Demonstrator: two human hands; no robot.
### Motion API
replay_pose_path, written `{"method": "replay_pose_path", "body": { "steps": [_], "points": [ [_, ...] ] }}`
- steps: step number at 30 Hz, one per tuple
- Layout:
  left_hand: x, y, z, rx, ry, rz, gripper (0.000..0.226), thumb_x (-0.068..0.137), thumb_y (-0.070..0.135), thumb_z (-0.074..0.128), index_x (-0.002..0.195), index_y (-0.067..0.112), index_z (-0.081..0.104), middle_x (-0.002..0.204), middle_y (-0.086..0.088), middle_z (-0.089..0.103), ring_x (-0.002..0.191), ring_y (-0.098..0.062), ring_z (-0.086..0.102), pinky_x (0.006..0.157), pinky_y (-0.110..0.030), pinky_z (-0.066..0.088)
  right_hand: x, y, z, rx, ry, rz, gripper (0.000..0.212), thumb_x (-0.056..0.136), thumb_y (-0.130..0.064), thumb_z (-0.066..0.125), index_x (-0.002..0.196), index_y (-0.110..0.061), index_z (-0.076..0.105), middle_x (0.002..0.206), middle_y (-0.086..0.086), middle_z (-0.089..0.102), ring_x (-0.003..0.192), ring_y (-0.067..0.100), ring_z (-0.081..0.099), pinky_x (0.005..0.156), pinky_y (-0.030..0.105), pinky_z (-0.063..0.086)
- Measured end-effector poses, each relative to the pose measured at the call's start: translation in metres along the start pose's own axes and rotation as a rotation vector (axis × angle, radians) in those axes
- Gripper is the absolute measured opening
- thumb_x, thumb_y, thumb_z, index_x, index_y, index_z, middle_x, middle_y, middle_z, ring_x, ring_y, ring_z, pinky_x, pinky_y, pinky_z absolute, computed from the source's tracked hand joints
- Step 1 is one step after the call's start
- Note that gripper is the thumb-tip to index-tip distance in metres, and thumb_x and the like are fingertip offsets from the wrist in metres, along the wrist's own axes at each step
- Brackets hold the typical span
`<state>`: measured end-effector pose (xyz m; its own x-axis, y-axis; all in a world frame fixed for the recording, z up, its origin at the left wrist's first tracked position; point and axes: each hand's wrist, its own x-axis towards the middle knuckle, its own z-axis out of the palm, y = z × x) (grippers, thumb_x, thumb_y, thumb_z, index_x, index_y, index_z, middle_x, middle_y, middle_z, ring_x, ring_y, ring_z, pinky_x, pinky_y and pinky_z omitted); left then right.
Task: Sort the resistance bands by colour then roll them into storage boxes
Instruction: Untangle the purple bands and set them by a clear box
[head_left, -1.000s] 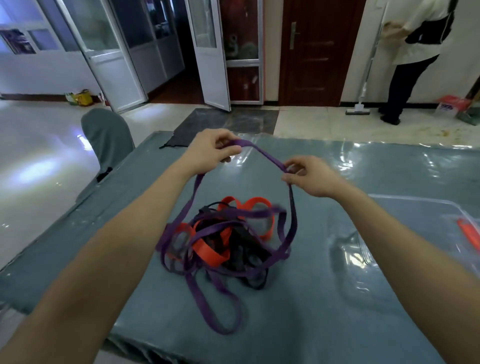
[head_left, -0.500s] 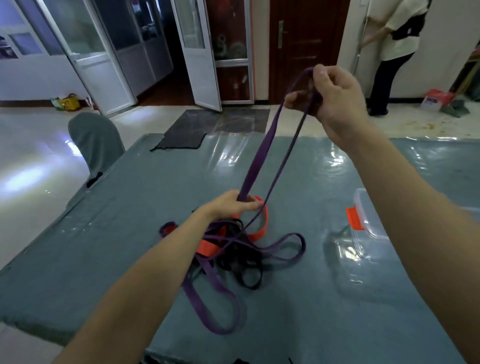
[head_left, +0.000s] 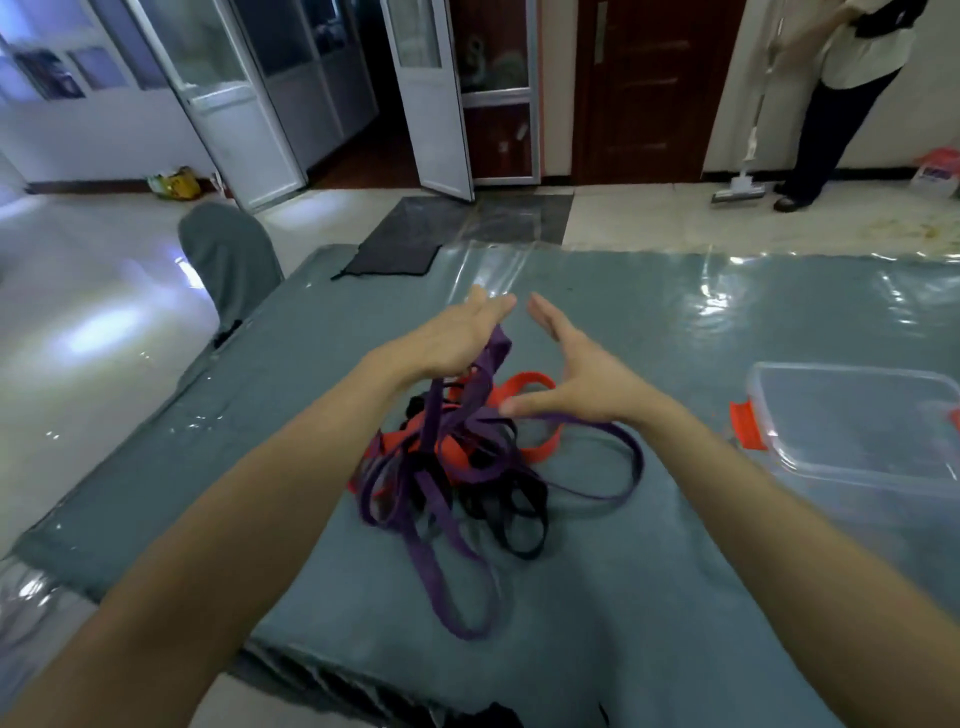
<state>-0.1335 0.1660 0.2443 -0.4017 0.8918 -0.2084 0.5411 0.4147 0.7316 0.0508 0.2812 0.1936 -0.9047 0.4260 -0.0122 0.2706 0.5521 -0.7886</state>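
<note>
We see the left hand raised over a tangled heap of bands at the middle of the worktop. Its fingers are stretched straight, so the grip is wide, and a purple band hangs from its palm side down into the heap; the thumb is hidden from us. The right hand hovers just right of it, grip also wide, fingers spread and holding nothing, the thumb near a purple strand. Orange bands and black bands lie tangled with the purple. A clear storage box with an orange clasp sits to the right, apart from the heap.
</note>
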Motion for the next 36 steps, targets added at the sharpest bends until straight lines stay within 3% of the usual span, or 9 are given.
{"method": "replay_pose_path", "body": {
  "steps": [1,5,10,14,20,25,31,33,36],
  "points": [
    [-0.004,0.005,-0.004,-0.073,-0.004,0.009,0.066,0.091,0.077,0.035,0.117,0.017,0.044,0.087,-0.002,0.057,0.07,-0.016,0.052,0.07,-0.042,0.043,0.01,-0.006,0.011,0.022,0.001,-0.02,0.128,0.068,-0.063,0.095,0.168,-0.032,0.022,0.161,-0.019,0.046,0.146,-0.001,0.044,0.121,0.027,0.036],
    [-0.019,-0.001,-0.032,-0.414,-0.042,0.088,0.045,0.077,0.04,0.06,0.106,0.019,0.032,0.073,-0.011,0.056,0.052,-0.021,0.043,0.055,-0.036,0.035,0.032,-0.02,0.019,0.12,0.078,-0.021,0.052,0.088,-0.038,0.086,0.133,-0.024,0.064,0.094,-0.002,0.075,0.086,0.01,0.07,0.091,0.047,0.057],
    [-0.037,-0.011,-0.025,-0.122,-0.129,0.107,0.067,0.076,0.009,0.062,0.134,0.016,0.029,0.076,-0.003,0.056,0.058,-0.011,0.052,0.058,-0.026,0.044,0.033,-0.026,0.001,-0.074,0.096,-0.152,0.089,0.08,-0.049,0.091,0.153,-0.045,0.041,0.131,-0.005,0.045,0.113,0.009,0.055,0.094,0.024,0.049],
    [-0.031,-0.022,-0.015,-0.116,-0.073,0.167,0.079,0.078,0.009,0.085,0.133,0.023,0.03,0.108,-0.009,0.076,0.08,-0.023,0.074,0.074,-0.038,0.061,0.029,-0.025,-0.018,-0.194,0.034,-0.168,0.044,0.079,-0.059,0.086,0.105,-0.027,0.073,0.114,0.0,0.057,0.106,0.016,0.056,0.095,0.039,0.05],
    [0.002,-0.111,0.053,0.258,-0.038,0.086,0.019,0.082,0.029,0.091,0.091,0.026,0.074,0.088,0.009,0.079,0.083,-0.009,0.074,0.089,-0.044,0.061,-0.005,-0.031,-0.047,0.048,0.083,-0.197,0.04,0.079,-0.054,0.086,0.088,-0.019,0.068,0.075,0.001,0.073,0.07,0.016,0.069,0.071,0.038,0.055],
    [0.015,-0.127,0.012,0.107,0.393,-0.081,0.047,0.1,0.044,0.065,0.069,0.01,0.062,0.055,-0.003,0.06,0.054,-0.016,0.057,0.063,-0.042,0.055,-0.03,0.001,-0.07,-0.058,0.042,0.057,0.052,0.084,-0.053,0.085,0.089,-0.004,0.068,0.07,0.013,0.069,0.064,0.026,0.075,0.06,0.033,0.058],
    [-0.004,0.001,-0.082,0.088,0.695,0.372,0.016,0.097,0.025,0.074,0.097,0.019,0.06,0.079,0.0,0.072,0.07,-0.01,0.064,0.065,-0.028,0.051,-0.007,0.005,-0.043,-0.006,-0.093,0.091,0.044,0.084,-0.047,0.089,0.1,-0.009,0.074,0.073,0.006,0.077,0.063,0.021,0.072,0.076,0.045,0.062],
    [-0.009,-0.001,-0.091,0.119,0.595,0.405,0.024,0.096,0.011,0.074,0.108,0.016,0.054,0.081,-0.003,0.068,0.066,-0.006,0.057,0.066,-0.022,0.049,0.004,0.001,-0.043,0.051,0.01,0.062,0.042,0.084,-0.046,0.089,0.091,-0.007,0.073,0.071,0.016,0.074,0.061,0.021,0.068,0.072,0.046,0.06],
    [-0.012,-0.046,-0.091,0.4,0.345,0.179,0.015,0.106,0.024,0.066,0.109,0.02,0.052,0.082,-0.002,0.063,0.07,-0.019,0.06,0.07,-0.041,0.051,0.004,0.006,-0.052,-0.086,0.075,0.092,0.045,0.085,-0.049,0.086,0.079,-0.009,0.068,0.054,0.004,0.068,0.048,0.013,0.061,0.06,0.03,0.05]
  ]
}}
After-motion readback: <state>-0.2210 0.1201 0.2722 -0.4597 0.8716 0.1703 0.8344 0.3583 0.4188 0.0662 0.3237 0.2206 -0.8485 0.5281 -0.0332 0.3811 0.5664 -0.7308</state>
